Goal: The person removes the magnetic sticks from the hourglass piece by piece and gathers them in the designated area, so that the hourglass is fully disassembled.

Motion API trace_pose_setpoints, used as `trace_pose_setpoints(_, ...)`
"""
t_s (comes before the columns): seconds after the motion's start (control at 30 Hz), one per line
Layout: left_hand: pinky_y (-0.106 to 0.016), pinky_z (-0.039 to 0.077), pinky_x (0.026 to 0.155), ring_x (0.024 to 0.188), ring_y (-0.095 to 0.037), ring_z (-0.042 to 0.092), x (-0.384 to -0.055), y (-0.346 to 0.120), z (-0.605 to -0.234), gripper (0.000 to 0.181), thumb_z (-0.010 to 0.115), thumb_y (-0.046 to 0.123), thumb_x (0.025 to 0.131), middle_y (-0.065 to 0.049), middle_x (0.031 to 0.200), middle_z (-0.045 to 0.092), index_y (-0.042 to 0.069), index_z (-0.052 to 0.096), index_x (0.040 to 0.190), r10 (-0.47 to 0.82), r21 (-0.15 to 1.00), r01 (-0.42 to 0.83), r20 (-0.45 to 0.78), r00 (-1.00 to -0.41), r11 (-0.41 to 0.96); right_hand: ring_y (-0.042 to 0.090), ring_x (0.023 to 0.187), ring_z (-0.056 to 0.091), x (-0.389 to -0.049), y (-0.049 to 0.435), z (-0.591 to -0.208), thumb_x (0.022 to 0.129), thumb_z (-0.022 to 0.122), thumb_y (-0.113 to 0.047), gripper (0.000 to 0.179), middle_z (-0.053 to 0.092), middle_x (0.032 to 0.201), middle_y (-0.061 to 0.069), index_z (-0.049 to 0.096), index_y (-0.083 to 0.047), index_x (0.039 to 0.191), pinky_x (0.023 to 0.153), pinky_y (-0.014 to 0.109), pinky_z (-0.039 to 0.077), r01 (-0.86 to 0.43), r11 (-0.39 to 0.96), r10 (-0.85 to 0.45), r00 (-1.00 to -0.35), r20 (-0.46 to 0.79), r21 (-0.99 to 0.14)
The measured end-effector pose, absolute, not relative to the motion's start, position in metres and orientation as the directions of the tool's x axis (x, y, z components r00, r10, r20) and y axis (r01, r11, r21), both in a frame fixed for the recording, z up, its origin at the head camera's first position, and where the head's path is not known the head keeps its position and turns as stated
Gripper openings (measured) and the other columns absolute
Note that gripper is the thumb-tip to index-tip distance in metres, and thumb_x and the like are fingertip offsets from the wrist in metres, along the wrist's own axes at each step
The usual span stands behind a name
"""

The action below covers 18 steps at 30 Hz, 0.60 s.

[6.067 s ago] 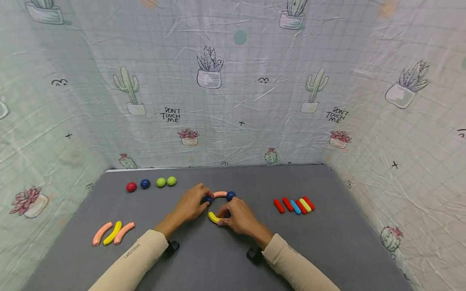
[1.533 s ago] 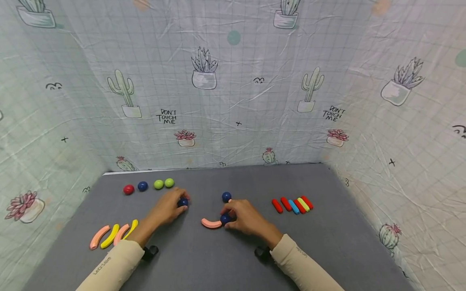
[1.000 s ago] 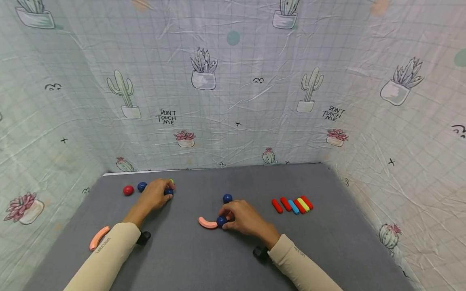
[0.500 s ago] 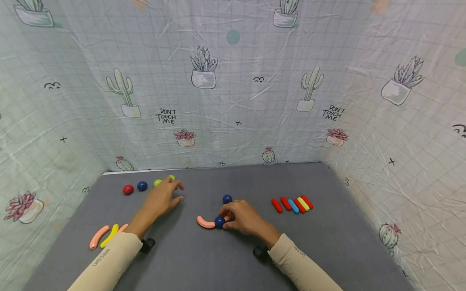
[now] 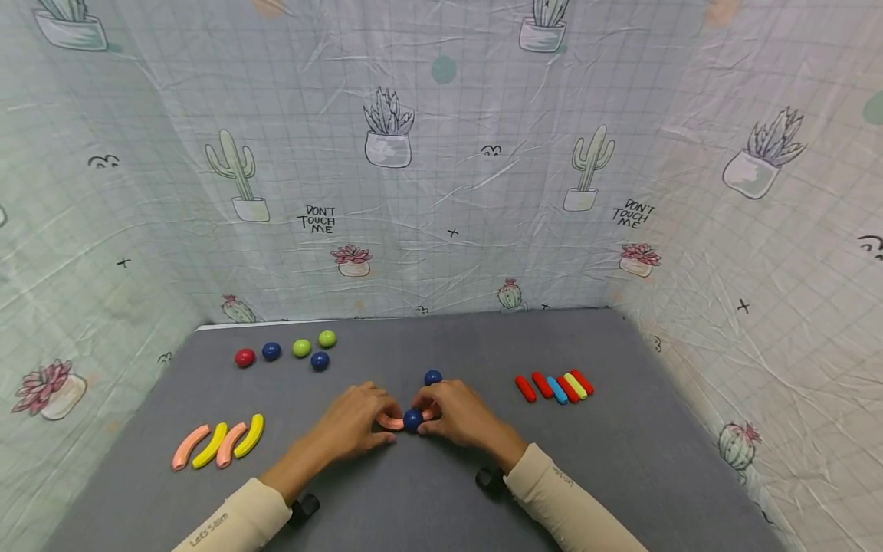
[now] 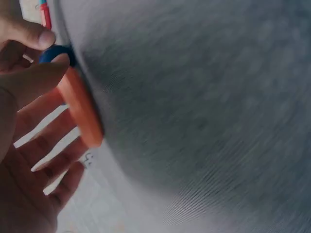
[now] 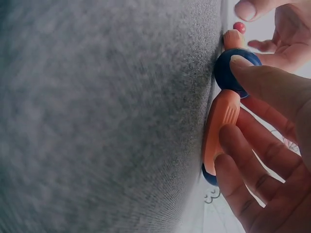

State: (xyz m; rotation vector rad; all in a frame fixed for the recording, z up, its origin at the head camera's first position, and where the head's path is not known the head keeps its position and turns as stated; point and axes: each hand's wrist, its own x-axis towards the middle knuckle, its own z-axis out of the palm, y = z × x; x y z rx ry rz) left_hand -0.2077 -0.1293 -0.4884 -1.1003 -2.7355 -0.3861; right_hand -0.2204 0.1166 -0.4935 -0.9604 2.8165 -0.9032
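Note:
My right hand [image 5: 462, 414] pinches a blue ball [image 5: 412, 420] on the grey table. In the right wrist view its thumb lies on the ball, and its other fingers reach along a pink curved stick [image 7: 221, 126]. That stick joins the pinched ball to a second blue ball [image 5: 433, 376]. From the pinched ball's left side runs another pink curved stick [image 5: 392, 423]. Around this left stick stands my left hand [image 5: 355, 422], thumb in front and spread fingers behind; the right wrist view shows a gap between its thumb and the stick.
At the back left lie a red ball [image 5: 244, 357], a blue ball [image 5: 272, 351], two green balls [image 5: 301, 348] and a loose blue ball [image 5: 320, 361]. Pink and yellow curved sticks [image 5: 219, 445] lie front left, several short straight sticks [image 5: 557, 389] at right. Printed cloth walls [image 5: 441, 192] surround the table.
My left hand has put a blue ball down by the green balls and come back to the pink stick. Earlier, the yellow curved stick moved to the left group. My right hand keeps its pinch.

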Motion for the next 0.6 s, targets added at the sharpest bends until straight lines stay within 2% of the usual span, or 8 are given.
trace_pose_setpoints(0.1, -0.035, 0.049, 0.077, 0.089, -0.012, 0.061, -0.206, -0.125, -0.494, 0.029, 0.094, 0.029, 0.081, 0.007, 0.093, 0.072, 0.019, 0.077, 0.102, 0.638, 0.182, 0.688, 0.265, -0.723, 0.703, 0.002, 0.084, 0.071, -0.219, 0.116, -0.493, 0.086, 0.091, -0.025, 0.027, 0.079, 0.095, -0.007, 0.080, -0.021, 0.110, 0.070, 0.019, 0.053, -0.547, 0.645, -0.565, -0.812, 0.150, -0.534)
trace_pose_setpoints(0.3, -0.023, 0.044, 0.064, 0.074, -0.002, 0.051, -0.203, -0.123, -0.498, 0.024, 0.088, 0.022, 0.088, 0.008, 0.082, 0.063, 0.016, 0.073, 0.106, 0.611, 0.304, 0.653, 0.234, -0.757, 0.693, -0.001, 0.079, 0.067, -0.219, 0.115, -0.494, 0.087, 0.090, -0.028, 0.026, 0.077, 0.091, -0.008, 0.080, -0.021, 0.110, 0.068, 0.019, 0.051, -0.544, 0.660, -0.555, -0.818, 0.153, -0.517)
trace_pose_setpoints(0.47, -0.021, 0.042, 0.062, 0.069, -0.001, 0.051, -0.200, -0.129, -0.500, 0.010, 0.075, 0.010, 0.096, 0.008, 0.081, 0.063, 0.013, 0.073, 0.105, 0.605, 0.366, 0.658, 0.262, -0.752, 0.658, -0.002, 0.080, 0.067, -0.219, 0.114, -0.496, 0.088, 0.090, -0.030, 0.027, 0.078, 0.092, -0.009, 0.080, -0.021, 0.111, 0.069, 0.018, 0.052, -0.549, 0.663, -0.552, -0.818, 0.164, -0.509)
trace_pose_setpoints(0.6, -0.021, 0.041, 0.060, 0.067, -0.001, 0.050, -0.198, -0.147, -0.497, 0.009, 0.072, 0.008, 0.098, 0.008, 0.081, 0.062, 0.013, 0.074, 0.106, 0.563, 0.432, 0.601, 0.227, -0.794, 0.673, 0.000, 0.083, 0.069, -0.220, 0.117, -0.495, 0.087, 0.090, -0.029, 0.028, 0.079, 0.095, -0.007, 0.080, -0.020, 0.111, 0.073, 0.021, 0.054, -0.551, 0.654, -0.555, -0.815, 0.166, -0.518)
